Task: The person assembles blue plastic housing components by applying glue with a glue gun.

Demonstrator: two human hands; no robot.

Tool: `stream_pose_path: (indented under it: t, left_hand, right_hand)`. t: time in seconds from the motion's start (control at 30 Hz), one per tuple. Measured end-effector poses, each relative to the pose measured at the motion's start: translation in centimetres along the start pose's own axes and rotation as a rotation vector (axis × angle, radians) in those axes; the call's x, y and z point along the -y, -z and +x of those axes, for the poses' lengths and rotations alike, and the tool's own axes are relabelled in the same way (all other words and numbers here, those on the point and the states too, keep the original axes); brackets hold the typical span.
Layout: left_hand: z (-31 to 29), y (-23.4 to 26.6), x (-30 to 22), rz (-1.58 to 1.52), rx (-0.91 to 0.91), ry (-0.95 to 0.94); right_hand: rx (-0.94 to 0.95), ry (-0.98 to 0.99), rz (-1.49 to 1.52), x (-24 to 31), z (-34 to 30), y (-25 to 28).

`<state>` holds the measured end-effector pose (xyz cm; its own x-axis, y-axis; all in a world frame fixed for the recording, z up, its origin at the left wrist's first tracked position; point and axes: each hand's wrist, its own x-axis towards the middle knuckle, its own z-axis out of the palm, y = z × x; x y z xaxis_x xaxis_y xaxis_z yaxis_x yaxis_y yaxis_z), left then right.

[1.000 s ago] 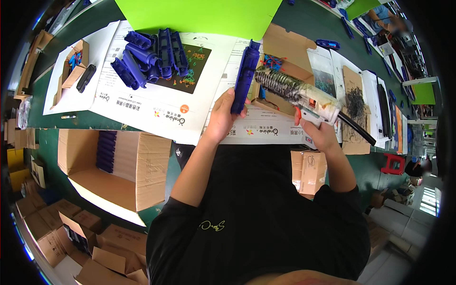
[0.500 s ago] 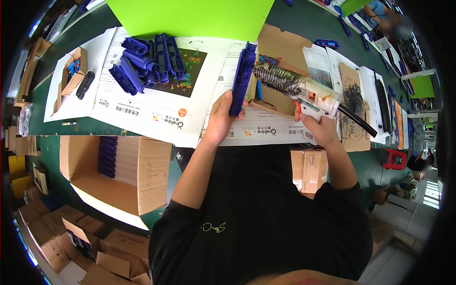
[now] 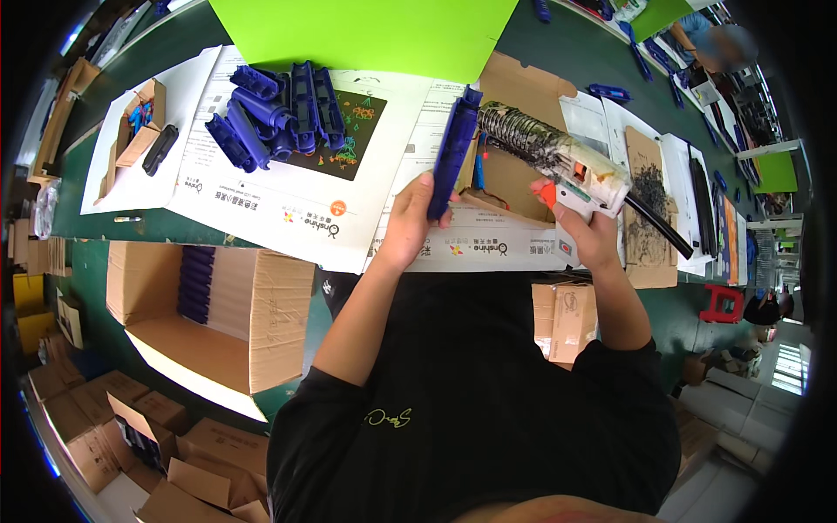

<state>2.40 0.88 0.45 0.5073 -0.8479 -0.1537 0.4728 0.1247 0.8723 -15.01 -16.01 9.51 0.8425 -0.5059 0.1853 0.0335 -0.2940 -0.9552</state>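
Observation:
My left hand [image 3: 413,218] is closed around the lower end of a long, dark blue plastic shell [image 3: 454,155], which stands tilted with its top leaning right. In my right hand [image 3: 590,235] is a hot glue gun [image 3: 586,166], white and stained, gripped by its handle with a finger at the orange trigger. Coiled wire wraps its front, and a black glue stick [image 3: 660,226] sticks out of its back. The gun's nozzle end is right beside the shell's upper part; whether they touch I cannot tell. Several more blue shells [image 3: 253,131] lie piled on the printed sheet to the left.
A cardboard tray [image 3: 514,166] lies beneath the gun. Black-smeared cardboard [image 3: 649,174] sits to the right, and a green panel [image 3: 366,35] stands behind. Below the table's left side is an open carton [image 3: 279,322] with blue parts. A red stool [image 3: 722,304] and another person [image 3: 697,39] are farther right.
The blue shell has shifted slightly right and down in view. The glue gun's nozzle has moved a little right with it, and more of the orange trigger now shows.

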Motion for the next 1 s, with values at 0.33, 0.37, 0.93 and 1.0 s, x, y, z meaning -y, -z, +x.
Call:
stream_pose_path:
  t: [0.33, 0.37, 0.93, 1.0]
  left_hand:
    - [0.2, 1.6, -0.2, -0.779, -0.044, -0.086]
    - [0.1, 1.9, -0.4, -0.83, -0.037, -0.062]
    - [0.3, 1.2, -0.4, -0.485, -0.045, -0.01]
    - [0.2, 1.3, -0.2, -0.523, -0.044, -0.041]
  right_hand:
    - [-0.602, -0.153, 0.174, -1.4, -1.3, 7.7]
    - [-0.683, -0.139, 0.245, -1.3, -1.3, 8.8]
    - [-0.169, -0.167, -0.613, -1.3, 1.2, 7.4]
    - [0.132, -0.19, -0.725, -1.8, 3.9, 1.8]
